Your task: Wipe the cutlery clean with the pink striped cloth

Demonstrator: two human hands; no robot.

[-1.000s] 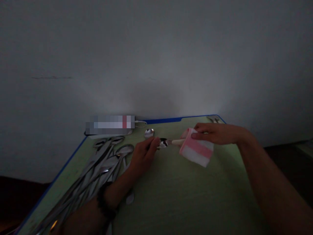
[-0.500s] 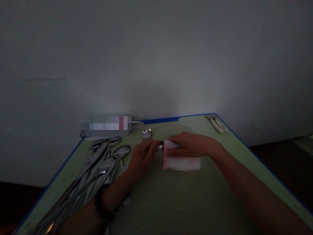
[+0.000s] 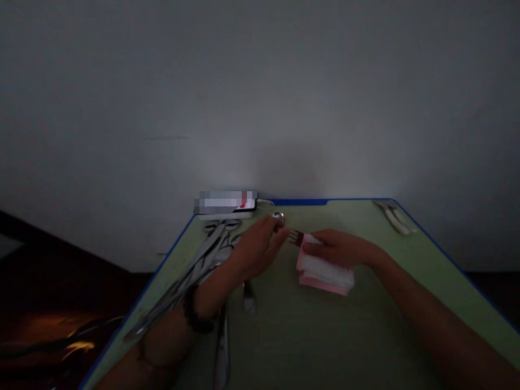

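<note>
In the head view, my right hand (image 3: 343, 248) is closed around a folded white cloth (image 3: 327, 273) with pink edges. The tines of a metal fork (image 3: 296, 237) stick out of the cloth toward the left; its handle is hidden in the cloth and hand. Just left of the tines is my left hand (image 3: 258, 246), thumb and fingers slightly apart, with no object visible between them. A small spoon (image 3: 278, 216) shows its shiny bowl right behind the left fingertips. The left forearm, with a dark beaded bracelet, crosses over the cutlery.
A pile of metal spoons and other cutlery (image 3: 199, 271) covers the table's left side. Two pale-handled forks (image 3: 395, 218) lie at the far right corner. A blurred flat device (image 3: 225, 205) with a white cable (image 3: 266, 204) sits at the back left, against the wall (image 3: 292, 108).
The view has shifted left, so the table appears further right. My left fingers have come off the fork's metal end, and its tines now show. The cloth hangs a little more tilted.
</note>
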